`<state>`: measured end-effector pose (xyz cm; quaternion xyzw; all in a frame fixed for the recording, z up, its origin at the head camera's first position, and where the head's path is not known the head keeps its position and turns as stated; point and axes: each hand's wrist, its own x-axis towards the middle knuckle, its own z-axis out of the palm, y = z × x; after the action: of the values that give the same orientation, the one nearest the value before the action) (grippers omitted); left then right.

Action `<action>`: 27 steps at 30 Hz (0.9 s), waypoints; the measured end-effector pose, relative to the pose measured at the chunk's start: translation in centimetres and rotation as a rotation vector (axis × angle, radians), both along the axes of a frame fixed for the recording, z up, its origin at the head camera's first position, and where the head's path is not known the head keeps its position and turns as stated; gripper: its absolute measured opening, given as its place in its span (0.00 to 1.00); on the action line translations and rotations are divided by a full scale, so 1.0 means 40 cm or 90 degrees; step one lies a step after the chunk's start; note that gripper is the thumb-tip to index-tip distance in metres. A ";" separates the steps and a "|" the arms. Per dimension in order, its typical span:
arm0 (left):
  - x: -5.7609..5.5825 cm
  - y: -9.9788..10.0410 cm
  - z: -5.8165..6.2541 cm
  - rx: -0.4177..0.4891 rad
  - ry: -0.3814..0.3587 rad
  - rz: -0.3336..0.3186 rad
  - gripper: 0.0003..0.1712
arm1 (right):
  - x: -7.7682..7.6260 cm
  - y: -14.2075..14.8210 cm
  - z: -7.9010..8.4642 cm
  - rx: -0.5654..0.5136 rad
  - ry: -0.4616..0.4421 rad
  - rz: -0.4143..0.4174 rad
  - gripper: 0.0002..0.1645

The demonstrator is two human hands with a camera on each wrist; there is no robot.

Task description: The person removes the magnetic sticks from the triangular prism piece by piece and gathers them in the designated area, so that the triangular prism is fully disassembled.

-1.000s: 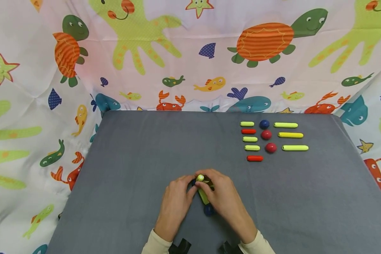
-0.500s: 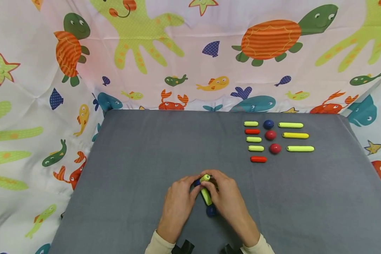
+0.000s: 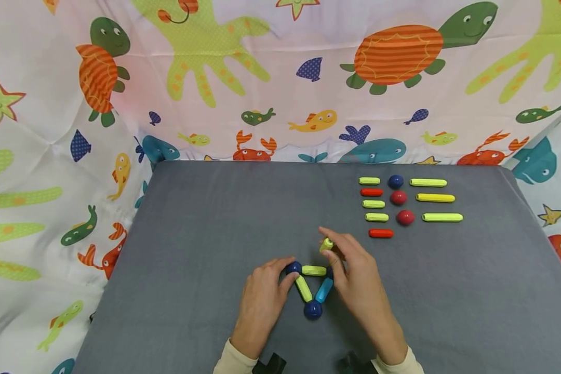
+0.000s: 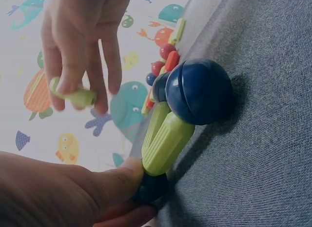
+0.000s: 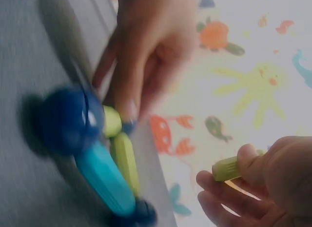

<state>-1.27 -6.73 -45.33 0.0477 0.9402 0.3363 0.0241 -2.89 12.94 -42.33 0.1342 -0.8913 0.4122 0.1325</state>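
Observation:
Three blue balls and three short rods form a flat triangle on the table. Its upper-left blue ball (image 3: pixel 294 268) is pinched between the thumb and fingers of my left hand (image 3: pixel 264 298). The nearest corner is another blue ball (image 3: pixel 313 310); the third sits partly behind my right hand. Two sides are lime rods (image 3: pixel 304 289), and one is a light blue rod (image 3: pixel 324 290). Above and right of the triangle, my right hand (image 3: pixel 366 283) pinches a loose short lime rod (image 3: pixel 326 244), apart from the triangle and also visible in the right wrist view (image 5: pixel 226 169).
At the back right lie short lime and red rods (image 3: pixel 381 234) in a column. Beside them are red balls (image 3: pixel 405 217), a blue ball (image 3: pixel 396 181) and longer yellow-green rods (image 3: pixel 442 217). A sea-animal print cloth (image 3: pixel 215 119) hangs behind the grey table (image 3: pixel 205 223).
My right hand has moved up and to the right with the short lime rod, away from the left blue ball, uncovering the triangle. My left hand stays at its corner.

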 end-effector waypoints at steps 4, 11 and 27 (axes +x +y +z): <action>0.001 -0.001 0.000 0.000 0.000 0.005 0.20 | -0.007 0.043 0.004 0.030 0.039 -0.024 0.40; 0.001 -0.001 0.000 0.001 -0.007 0.007 0.20 | -0.014 0.110 0.001 0.056 0.032 -0.075 0.30; 0.001 0.000 -0.006 -0.003 -0.004 0.006 0.19 | -0.022 0.244 -0.048 0.171 0.033 -0.119 0.26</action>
<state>-1.23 -6.72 -45.59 0.0421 0.9412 0.3342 0.0252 -3.76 22.71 -44.26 0.0781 -0.9432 0.2718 0.1742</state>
